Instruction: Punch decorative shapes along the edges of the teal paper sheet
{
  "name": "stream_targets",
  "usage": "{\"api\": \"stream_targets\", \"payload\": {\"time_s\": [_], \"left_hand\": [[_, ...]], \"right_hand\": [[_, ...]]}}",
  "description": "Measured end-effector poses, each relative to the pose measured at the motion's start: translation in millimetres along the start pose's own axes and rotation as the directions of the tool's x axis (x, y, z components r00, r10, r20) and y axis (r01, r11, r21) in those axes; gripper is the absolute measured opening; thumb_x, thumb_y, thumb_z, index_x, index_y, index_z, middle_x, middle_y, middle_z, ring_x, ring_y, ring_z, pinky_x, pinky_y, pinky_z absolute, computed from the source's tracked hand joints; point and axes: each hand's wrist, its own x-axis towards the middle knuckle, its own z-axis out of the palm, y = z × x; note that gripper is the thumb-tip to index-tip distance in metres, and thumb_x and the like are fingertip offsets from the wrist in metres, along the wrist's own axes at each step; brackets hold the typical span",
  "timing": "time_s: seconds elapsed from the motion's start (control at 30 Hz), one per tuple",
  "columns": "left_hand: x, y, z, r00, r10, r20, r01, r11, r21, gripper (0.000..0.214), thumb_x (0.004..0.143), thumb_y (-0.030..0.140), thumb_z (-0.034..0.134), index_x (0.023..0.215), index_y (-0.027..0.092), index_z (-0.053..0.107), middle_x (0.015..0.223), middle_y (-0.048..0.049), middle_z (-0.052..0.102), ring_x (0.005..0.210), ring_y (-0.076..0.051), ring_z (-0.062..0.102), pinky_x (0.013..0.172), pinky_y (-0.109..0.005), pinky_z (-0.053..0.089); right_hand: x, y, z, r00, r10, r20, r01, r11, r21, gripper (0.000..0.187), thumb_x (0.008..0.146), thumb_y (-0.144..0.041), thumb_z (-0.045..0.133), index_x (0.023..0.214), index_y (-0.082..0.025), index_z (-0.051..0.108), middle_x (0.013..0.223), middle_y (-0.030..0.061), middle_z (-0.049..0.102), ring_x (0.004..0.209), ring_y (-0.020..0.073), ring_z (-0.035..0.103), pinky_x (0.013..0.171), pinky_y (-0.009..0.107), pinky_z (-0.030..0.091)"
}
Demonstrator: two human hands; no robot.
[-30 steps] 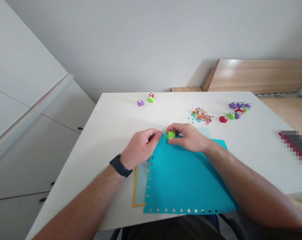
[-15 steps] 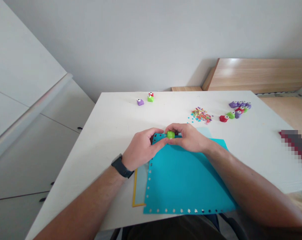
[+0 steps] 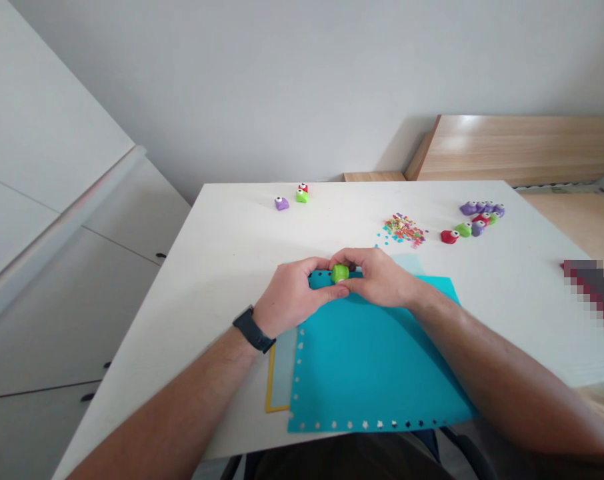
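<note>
Right hand (image 3: 382, 279) grips green craft punch (image 3: 340, 273) at far edge of turquoise sheet (image 3: 377, 360); left hand (image 3: 293, 292) alongside, its hold unclear. Best: edge flat, spacing even, squeeze square.

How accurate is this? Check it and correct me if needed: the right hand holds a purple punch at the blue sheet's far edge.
Not purple: the head view shows the right hand holding a green punch at the blue sheet's far edge.
</note>
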Motion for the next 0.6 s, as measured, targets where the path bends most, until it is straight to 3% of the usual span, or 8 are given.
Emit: {"api": "stream_targets", "payload": {"time_s": [0.17, 0.37, 0.6], "left_hand": [[-0.3, 0.4, 0.5, 1.000, 0.027, -0.013, -0.027, 1.000, -0.001, 0.049, 0.077, 0.057, 0.076, 0.115, 0.025, 0.074, 0.112, -0.0019, 0.077, 0.099, -0.026, 0.071, 0.090, -0.035, 0.053], [0.0, 0.5, 0.4, 0.998, 0.060, -0.016, -0.061, 0.998, -0.022, 0.044, 0.080, 0.054, 0.076, 0.114, 0.026, 0.075, 0.112, 0.0001, 0.077, 0.100, -0.024, 0.071, 0.090, -0.032, 0.052], [-1.6, 1.0, -2.7, 1.000, 0.022, 0.000, -0.022, 1.000, 0.003, 0.052, 0.079, 0.061, 0.073, 0.118, 0.027, 0.073, 0.114, -0.0008, 0.076, 0.099, -0.026, 0.071, 0.087, -0.034, 0.052]], "right_hand": [[1.1, 0.5, 2.7, 1.000, 0.018, -0.014, -0.018, 1.000, 0.006, 0.027, 0.076, -0.017, 0.068, 0.103, -0.018, 0.071, 0.089, 0.0001, 0.070, 0.082, 0.0145, 0.060, 0.075, 0.026, 0.044], [2.7, 1.0, 5.2, 1.000, 0.017, -0.027, -0.016, 1.000, 0.005, 0.024, 0.076, -0.017, 0.068, 0.101, -0.018, 0.071, 0.086, -0.0001, 0.070, 0.080, 0.0137, 0.059, 0.073, 0.025, 0.044], [1.5, 3.6, 1.3, 1.000, 0.000, 0.008, 0.000, 1.000, 0.014, 0.029, 0.078, -0.018, 0.067, 0.107, -0.018, 0.069, 0.091, 0.0005, 0.070, 0.083, 0.0142, 0.060, 0.076, 0.026, 0.045]]}}
